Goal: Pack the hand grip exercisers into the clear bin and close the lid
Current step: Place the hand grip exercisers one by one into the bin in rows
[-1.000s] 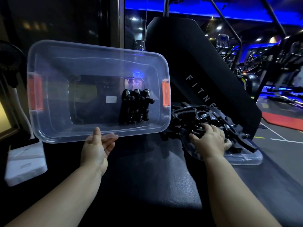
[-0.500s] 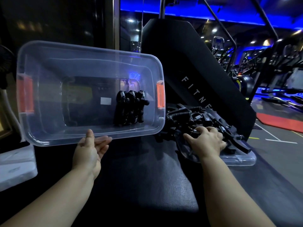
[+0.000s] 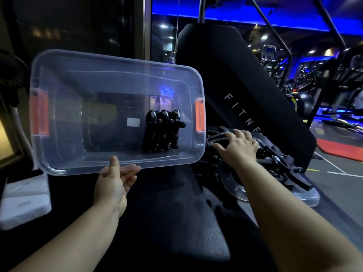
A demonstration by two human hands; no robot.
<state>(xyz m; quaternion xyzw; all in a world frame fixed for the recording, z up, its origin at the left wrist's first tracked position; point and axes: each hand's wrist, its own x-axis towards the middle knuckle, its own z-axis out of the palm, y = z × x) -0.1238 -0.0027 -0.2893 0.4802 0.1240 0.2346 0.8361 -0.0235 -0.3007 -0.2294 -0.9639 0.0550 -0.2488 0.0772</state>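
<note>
The clear bin [image 3: 98, 75] with orange latches is tipped up so its opening faces me. My left hand [image 3: 115, 185] holds its near rim, thumb inside and fingers behind the plastic. Three black hand grip exercisers [image 3: 163, 132] lie side by side at the bin's right end. To the right, a pile of black exercisers [image 3: 279, 160] sits on the clear lid [image 3: 275, 197]. My right hand [image 3: 239, 150] is on the pile's left part, fingers curled over one exerciser handle with the thumb below it.
Everything rests on a black padded bench [image 3: 176, 213]. Its inclined black back pad [image 3: 245, 85] rises just behind the pile. A white box [image 3: 23, 201] lies at the left and a black fan [image 3: 9, 75] stands above it. Gym machines fill the far right.
My right hand has moved left across the pile toward the bin and closed over a handle there. My left hand keeps its hold on the bin's rim.
</note>
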